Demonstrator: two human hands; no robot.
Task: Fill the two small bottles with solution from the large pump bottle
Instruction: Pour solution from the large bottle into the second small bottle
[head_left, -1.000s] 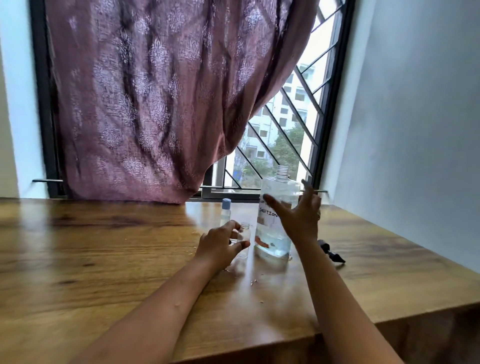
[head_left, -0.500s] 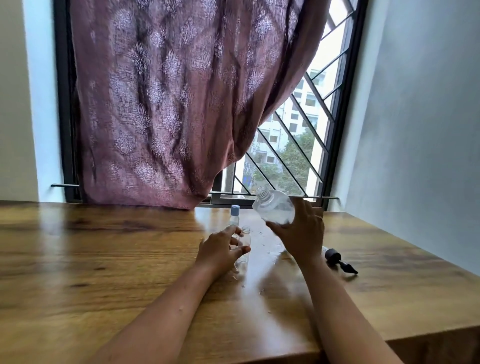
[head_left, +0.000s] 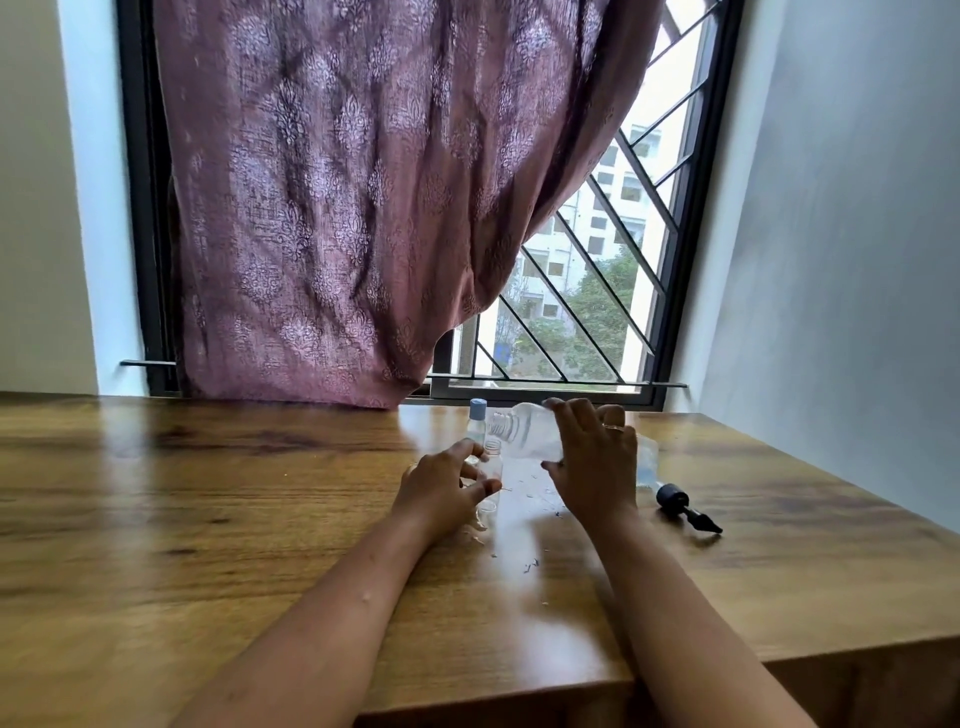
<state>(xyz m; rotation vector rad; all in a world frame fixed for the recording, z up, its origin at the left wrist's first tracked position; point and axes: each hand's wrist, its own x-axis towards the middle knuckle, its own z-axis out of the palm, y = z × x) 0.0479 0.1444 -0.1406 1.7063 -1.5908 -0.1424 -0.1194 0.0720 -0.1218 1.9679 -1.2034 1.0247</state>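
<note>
My right hand (head_left: 595, 462) grips the large clear bottle (head_left: 524, 428), which lies tipped almost flat with its threaded open neck pointing left, just over the mouth of an open small bottle (head_left: 492, 462). My left hand (head_left: 441, 488) holds that small bottle upright on the wooden table (head_left: 208, 519). Just behind it stands a second small bottle (head_left: 477, 421) with a blue cap. The black pump head (head_left: 680, 506) lies on the table to the right of my right hand.
A purple patterned curtain (head_left: 363, 208) hangs over the barred window (head_left: 597, 312) behind the table. A grey wall (head_left: 841, 260) runs along the right side. Small specks and drops lie on the tabletop near my hands.
My right hand has lifted the large bottle off the table and tipped it from upright to nearly flat, its neck lowered toward the open small bottle. My left hand stays on that bottle.
</note>
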